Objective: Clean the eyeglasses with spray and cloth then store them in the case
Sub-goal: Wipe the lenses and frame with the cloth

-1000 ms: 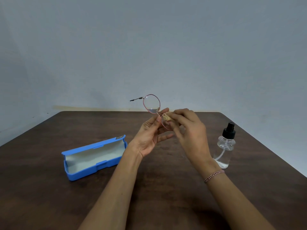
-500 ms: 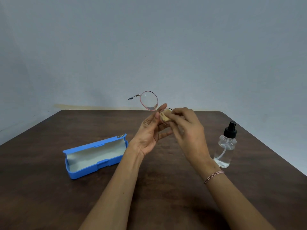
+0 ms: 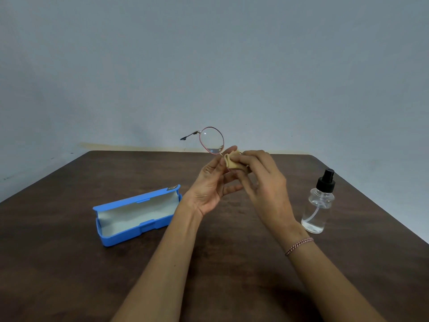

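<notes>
Wiping a lens: cloth (image 3: 232,161) pinched in right hand (image 3: 267,189), glasses (image 3: 211,141) pinched in left hand (image 3: 209,189); next, likely the far lens, gently.

I see the case (image 3: 125,237) on the table (image 3: 69,275) at left, the spray bottle (image 3: 319,203) at right, the eyeglasses (image 3: 211,140) above, between them.

Soft dim even light, faint shadows, wide-angle edge distortion

A plain indoor room; which kind cannot be told. A dark brown wooden table (image 3: 69,275) stands before a smooth, pale grey-blue painted wall (image 3: 209,66).
</notes>
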### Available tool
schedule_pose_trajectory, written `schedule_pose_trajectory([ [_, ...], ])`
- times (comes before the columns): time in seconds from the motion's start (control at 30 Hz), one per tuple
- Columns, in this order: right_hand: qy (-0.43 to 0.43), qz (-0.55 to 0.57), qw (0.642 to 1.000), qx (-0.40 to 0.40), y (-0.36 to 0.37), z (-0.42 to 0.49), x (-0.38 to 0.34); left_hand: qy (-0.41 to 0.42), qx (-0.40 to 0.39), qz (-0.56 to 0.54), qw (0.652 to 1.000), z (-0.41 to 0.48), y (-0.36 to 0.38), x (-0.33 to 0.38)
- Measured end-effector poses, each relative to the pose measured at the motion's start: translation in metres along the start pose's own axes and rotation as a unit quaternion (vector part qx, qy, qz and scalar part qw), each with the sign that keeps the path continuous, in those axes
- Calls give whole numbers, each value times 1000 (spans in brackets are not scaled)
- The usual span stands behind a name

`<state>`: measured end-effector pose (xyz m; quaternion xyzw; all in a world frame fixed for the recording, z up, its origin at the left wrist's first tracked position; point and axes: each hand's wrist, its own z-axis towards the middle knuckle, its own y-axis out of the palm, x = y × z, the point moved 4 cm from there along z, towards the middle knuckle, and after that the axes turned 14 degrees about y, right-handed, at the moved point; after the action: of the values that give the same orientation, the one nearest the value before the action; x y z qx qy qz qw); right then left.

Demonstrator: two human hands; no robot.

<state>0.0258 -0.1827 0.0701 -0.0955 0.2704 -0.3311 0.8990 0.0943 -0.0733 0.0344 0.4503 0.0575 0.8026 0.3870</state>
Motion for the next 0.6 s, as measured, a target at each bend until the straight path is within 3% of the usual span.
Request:
schedule_pose_trajectory([
  [0.3, -40, -25, 999, -13, 1, 0, 2, 9, -1, -7, 1000, 1, -5, 3],
  [0.6, 20, -44, 998, 40, -5, 5, 13, -7, -13, 1, 1000, 0, -3, 3],
])
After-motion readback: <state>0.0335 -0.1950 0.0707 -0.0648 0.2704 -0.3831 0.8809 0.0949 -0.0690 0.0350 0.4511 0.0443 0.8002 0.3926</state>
